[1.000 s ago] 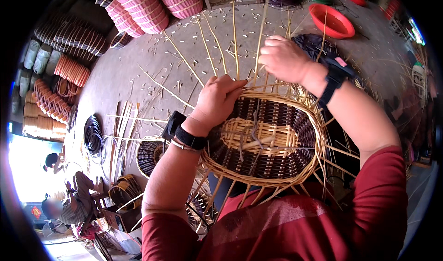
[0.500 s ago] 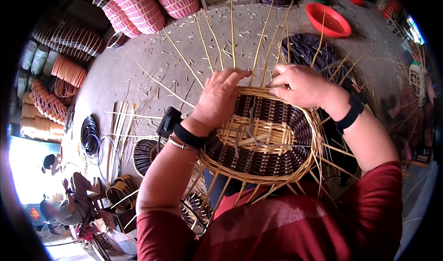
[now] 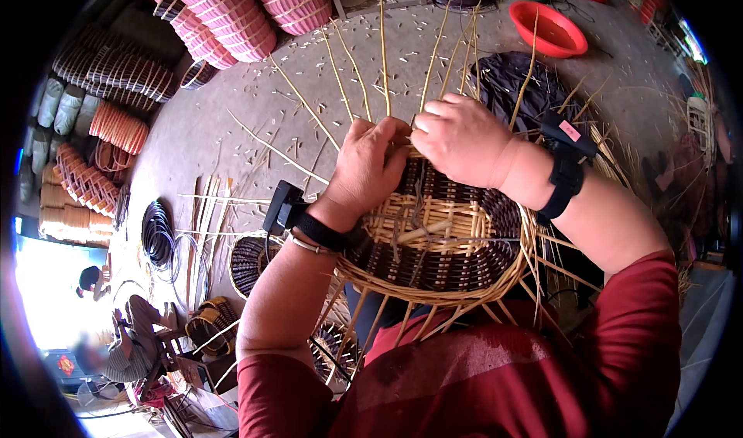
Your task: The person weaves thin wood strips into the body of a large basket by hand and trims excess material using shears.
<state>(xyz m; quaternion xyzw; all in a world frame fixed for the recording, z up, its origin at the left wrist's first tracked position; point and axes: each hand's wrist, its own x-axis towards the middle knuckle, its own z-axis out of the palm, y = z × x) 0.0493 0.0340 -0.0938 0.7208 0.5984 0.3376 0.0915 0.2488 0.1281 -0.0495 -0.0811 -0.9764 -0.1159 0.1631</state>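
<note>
An oval wicker basket (image 3: 429, 295), with dark brown sides and a pale woven base, rests on my lap, its open top toward me. Long pale rods stick out all round its rim; one upright rod (image 3: 385, 59) stands beyond my hands. My left hand (image 3: 365, 163) is closed over the far rim, thumb on the inner side. Close against its fingertips, my right hand (image 3: 464, 144) is closed in a pinch at the same rim; its fingers hide what they hold. A few thin twigs (image 3: 418, 225) lie inside the basket.
Pink stacked baskets (image 3: 220, 12) stand at the far left, and a red basin (image 3: 548, 29) sits at the far right near dark cloth (image 3: 526, 82). Coiled dark strands (image 3: 157, 233) and cut strips lie on the left floor. A person (image 3: 128, 353) sits at the lower left.
My right hand has moved left along the far rim, up against my left hand, and its back now faces up. My left hand stays nearly in place.
</note>
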